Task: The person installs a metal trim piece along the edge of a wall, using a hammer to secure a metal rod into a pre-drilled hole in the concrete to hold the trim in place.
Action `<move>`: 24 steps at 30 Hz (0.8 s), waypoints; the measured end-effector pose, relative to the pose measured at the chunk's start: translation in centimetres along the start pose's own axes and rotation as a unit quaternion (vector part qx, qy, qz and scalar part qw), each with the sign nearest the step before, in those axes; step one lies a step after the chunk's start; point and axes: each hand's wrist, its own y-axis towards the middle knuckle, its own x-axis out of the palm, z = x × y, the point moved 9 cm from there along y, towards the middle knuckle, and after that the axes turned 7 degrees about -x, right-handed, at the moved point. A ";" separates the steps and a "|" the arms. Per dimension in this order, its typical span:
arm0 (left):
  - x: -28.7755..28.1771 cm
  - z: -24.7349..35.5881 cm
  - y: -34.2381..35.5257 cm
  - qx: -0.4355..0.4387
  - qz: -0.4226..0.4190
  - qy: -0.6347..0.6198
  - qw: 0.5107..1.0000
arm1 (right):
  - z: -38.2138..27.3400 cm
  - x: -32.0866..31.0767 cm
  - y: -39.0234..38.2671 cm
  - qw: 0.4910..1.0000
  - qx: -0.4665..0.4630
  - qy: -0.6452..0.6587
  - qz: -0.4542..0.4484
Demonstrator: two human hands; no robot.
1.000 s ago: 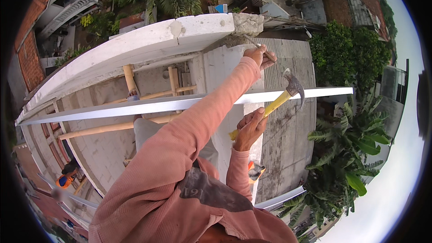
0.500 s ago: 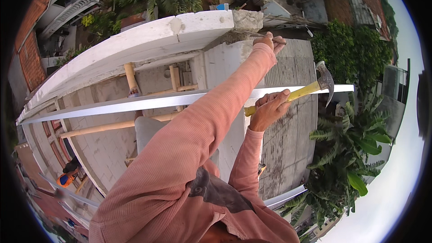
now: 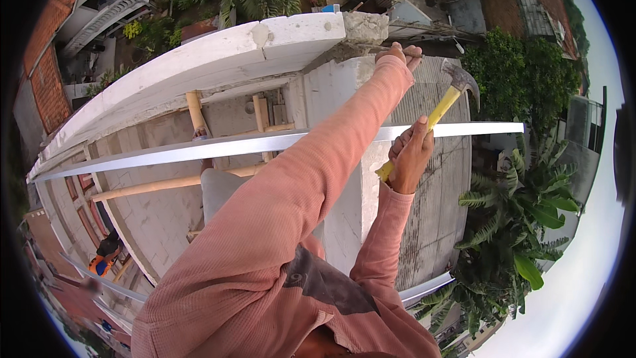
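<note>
My left arm reaches across to the far right, where my left hand (image 3: 401, 57) is closed on a thin dark chisel (image 3: 373, 48). The chisel points left toward the rough broken concrete (image 3: 366, 28) at the end of the white wall; whether its tip touches is hard to see. In my right hand (image 3: 409, 159), nearer to me, is a claw hammer (image 3: 442, 107) gripped low on its yellow handle. Its rusty steel head is raised just right of my left hand, apart from the chisel.
A long silver metal beam (image 3: 474, 129) runs crosswise beneath my left arm. The white block wall (image 3: 199, 59) curves along the far side. Wooden poles (image 3: 172, 183) span the room below at left, near a worker in orange (image 3: 101, 265). Corrugated roofing (image 3: 430, 212) lies lower right.
My right hand has moved right and slightly away from me, swinging the hammer head up toward my left hand. The left hand stays on the chisel, nearly in place.
</note>
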 end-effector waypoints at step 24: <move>-3.6 2.9 -5.0 0.025 -0.061 0.219 0.974 | 0.3 -0.7 -6.3 0.991 -0.078 0.025 0.108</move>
